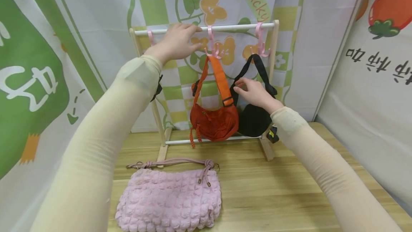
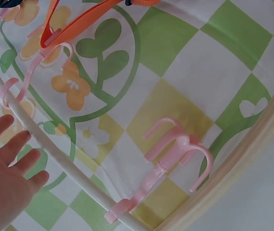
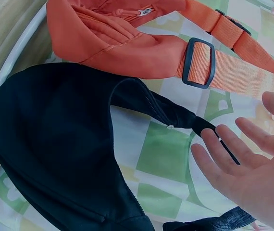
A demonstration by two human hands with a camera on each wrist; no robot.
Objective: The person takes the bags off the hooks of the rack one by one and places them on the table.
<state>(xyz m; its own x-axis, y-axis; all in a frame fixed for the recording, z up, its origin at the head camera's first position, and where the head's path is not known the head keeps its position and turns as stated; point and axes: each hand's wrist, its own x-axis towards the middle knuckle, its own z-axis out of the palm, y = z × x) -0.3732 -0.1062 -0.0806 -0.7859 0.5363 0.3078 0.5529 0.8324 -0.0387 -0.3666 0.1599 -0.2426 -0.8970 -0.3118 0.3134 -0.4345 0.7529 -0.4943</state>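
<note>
An orange shoulder bag [image 1: 215,122] hangs by its strap from the middle pink hook [image 1: 212,44] on a rack. Beside it, a black bag [image 1: 255,120] hangs from the right pink hook [image 1: 260,40]. My left hand [image 1: 178,41] is at the white rail [image 1: 238,27], fingers spread and loosely bent, holding nothing. Under that hand, the left wrist view shows a third pink hook [image 2: 173,149]. My right hand [image 1: 255,94] is beside the black bag's strap [image 3: 204,126], its fingers extended and apart in the right wrist view. A pink puffy handbag [image 1: 170,198] lies on the table in front.
The rack's wooden posts [image 1: 274,51] stand on the wooden table [image 1: 289,185], with a lower white bar [image 1: 180,141] near the tabletop. Behind it hangs a checkered green and white cloth [image 1: 180,96]. Printed panels [image 1: 363,81] flank the table.
</note>
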